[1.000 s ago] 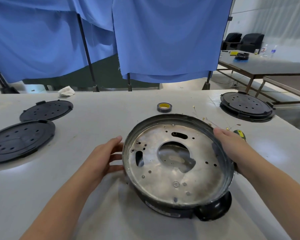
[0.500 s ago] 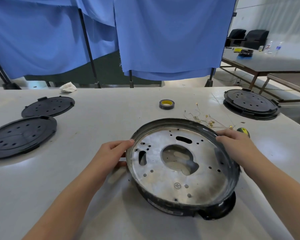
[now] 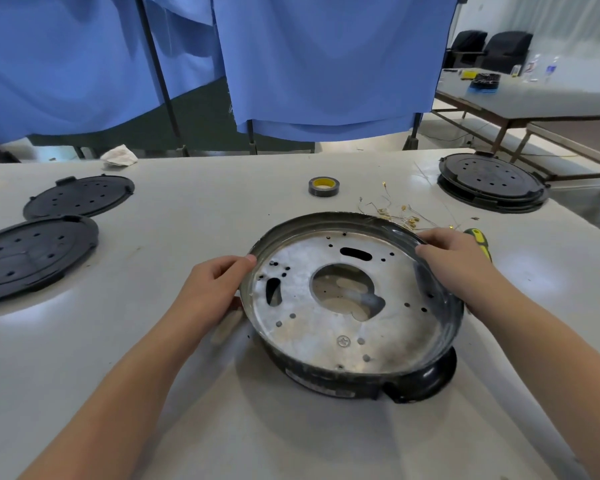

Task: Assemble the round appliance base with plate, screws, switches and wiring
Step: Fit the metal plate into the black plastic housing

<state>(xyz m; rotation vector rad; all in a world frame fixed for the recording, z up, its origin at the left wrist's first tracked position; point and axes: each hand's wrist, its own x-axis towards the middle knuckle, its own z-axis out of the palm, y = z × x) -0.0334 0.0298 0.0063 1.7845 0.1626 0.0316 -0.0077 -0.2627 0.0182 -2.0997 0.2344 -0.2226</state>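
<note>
Both hands (image 3: 329,277) on round base (image 3: 352,344)

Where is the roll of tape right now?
The roll of tape lies flat on the white table, just beyond the round metal base, left of the loose wires.

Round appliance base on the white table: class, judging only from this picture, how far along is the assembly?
Early stage. Done: the metal plate sits inside the round base. In hand: the left hand and right hand grip opposite sides of its rim. Left: no wiring or switches show on the plate; loose wires, tape roll and screwdriver lie unused behind. Whether screws are in is unclear.
</note>
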